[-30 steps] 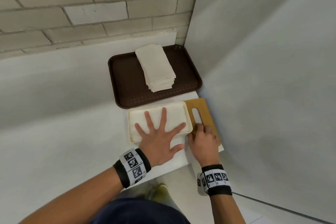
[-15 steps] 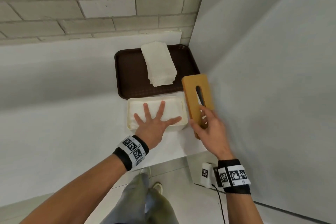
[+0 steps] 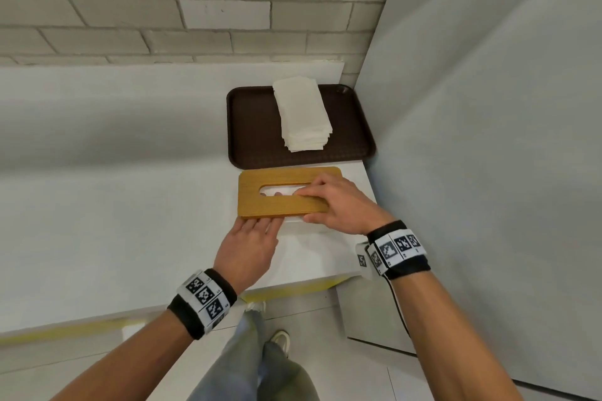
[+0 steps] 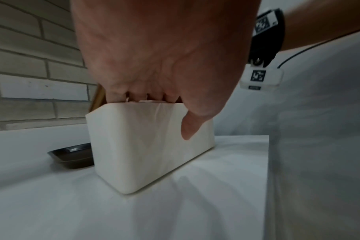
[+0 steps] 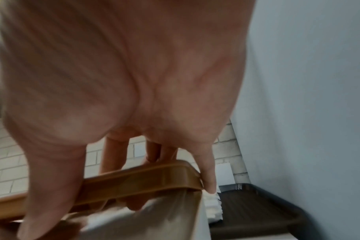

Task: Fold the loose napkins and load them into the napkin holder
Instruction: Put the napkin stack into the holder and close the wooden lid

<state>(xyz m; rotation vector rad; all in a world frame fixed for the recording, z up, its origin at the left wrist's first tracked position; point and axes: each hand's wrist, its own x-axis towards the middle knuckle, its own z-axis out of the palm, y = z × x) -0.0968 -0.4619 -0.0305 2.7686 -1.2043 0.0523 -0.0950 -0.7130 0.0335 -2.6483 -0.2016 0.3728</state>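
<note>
Right hand grips wooden lid, lowering over napkin holder on surface; left hand flat, fingers under lid. Risk: fingers pinched, lid seats crooked. Napkins wait on tray.

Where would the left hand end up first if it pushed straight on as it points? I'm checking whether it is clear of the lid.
Probably the left hand meets the wooden lid first; its fingertips are already under that edge.

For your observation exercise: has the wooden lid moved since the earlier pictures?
Yes. The wooden lid, earlier flat on the table right of the white napkin holder, now sits over its top, held by the right hand.
</note>
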